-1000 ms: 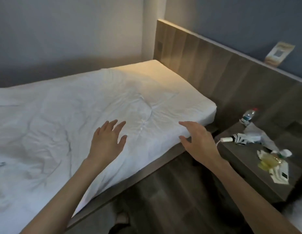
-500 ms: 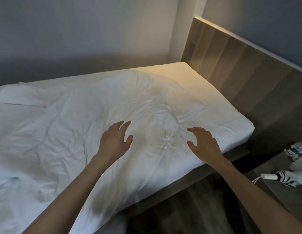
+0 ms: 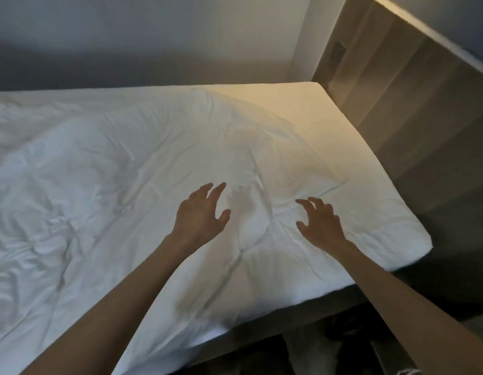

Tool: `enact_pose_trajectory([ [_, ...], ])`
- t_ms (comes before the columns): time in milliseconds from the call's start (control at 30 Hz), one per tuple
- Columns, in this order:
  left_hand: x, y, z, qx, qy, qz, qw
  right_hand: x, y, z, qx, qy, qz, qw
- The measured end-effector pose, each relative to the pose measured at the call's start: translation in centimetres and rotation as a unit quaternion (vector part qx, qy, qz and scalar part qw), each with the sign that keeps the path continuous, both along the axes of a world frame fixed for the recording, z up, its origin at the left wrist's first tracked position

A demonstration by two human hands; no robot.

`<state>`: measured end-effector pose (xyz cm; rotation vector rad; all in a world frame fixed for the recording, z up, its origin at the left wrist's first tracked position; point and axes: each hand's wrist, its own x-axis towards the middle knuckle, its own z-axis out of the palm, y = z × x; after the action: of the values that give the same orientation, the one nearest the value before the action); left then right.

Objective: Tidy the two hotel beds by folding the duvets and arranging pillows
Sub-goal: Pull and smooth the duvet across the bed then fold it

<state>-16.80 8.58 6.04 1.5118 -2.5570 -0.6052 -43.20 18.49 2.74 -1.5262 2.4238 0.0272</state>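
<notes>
A white duvet (image 3: 113, 190) lies spread over the bed (image 3: 343, 123) and covers most of it, from the left side almost to the right end. It is full of wrinkles and folds. Its near edge hangs down a little over the near side of the bed. At the far right a strip of the bed shows bare beside the duvet, and warm yellow light falls on it. Both hands are over the duvet, near its right end and close to the near side of the bed. The left hand (image 3: 199, 216) is open, palm down, with its fingers spread and a little bent, and it holds nothing. The right hand (image 3: 321, 224) is just to the right of it, also open and palm down, with its fingers bent like a claw, and it holds nothing too. A small gap of duvet lies between the two hands. I cannot tell if the fingertips touch the cloth or stay just above it. A wooden headboard (image 3: 413, 109) stands along the right end of the bed. A grey wall (image 3: 154, 36) is on the far side. Under the near side of the bed the floor (image 3: 251, 361) is dark
</notes>
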Motion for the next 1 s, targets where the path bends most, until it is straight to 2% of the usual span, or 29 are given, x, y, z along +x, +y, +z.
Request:
enact_pose_trajectory([
  [233, -11.5, -1.1, -6.2, 0.111, -0.032, 0.069, 0.991, -10.9, -4.7, -4.2, 0.060, -0.012, 0.067, 0.996],
  [400, -15.6, -2.6, -11.5, 0.164, -0.042, 0.099, 0.981, -14.8, -7.7, -9.2, 0.101, -0.015, 0.102, 0.990],
  [567, -17.8, -3.0, -18.6, 0.178, -0.043, 0.113, 0.977, -16.7, -10.6, -16.3, 0.131, 0.008, 0.134, 0.982],
  [733, -19.3, -3.0, -26.6, 0.144, -0.109, 0.103, 0.978, -17.6, -12.7, -23.7, 0.134, 0.001, 0.155, 0.979],
  [833, -19.6, -3.2, -30.3, 0.067, -0.124, 0.092, 0.986, -18.1, -14.5, -26.7, 0.137, 0.025, 0.175, 0.975],
  [933, -18.7, -4.4, -32.3, 0.008, -0.044, 0.094, 0.995, -18.5, -16.2, -28.8, 0.070, 0.073, 0.200, 0.975],
  [1000, -18.0, -5.5, -32.7, 0.012, 0.011, 0.099, 0.995, -18.9, -17.3, -29.4, -0.013, 0.057, 0.209, 0.976],
])
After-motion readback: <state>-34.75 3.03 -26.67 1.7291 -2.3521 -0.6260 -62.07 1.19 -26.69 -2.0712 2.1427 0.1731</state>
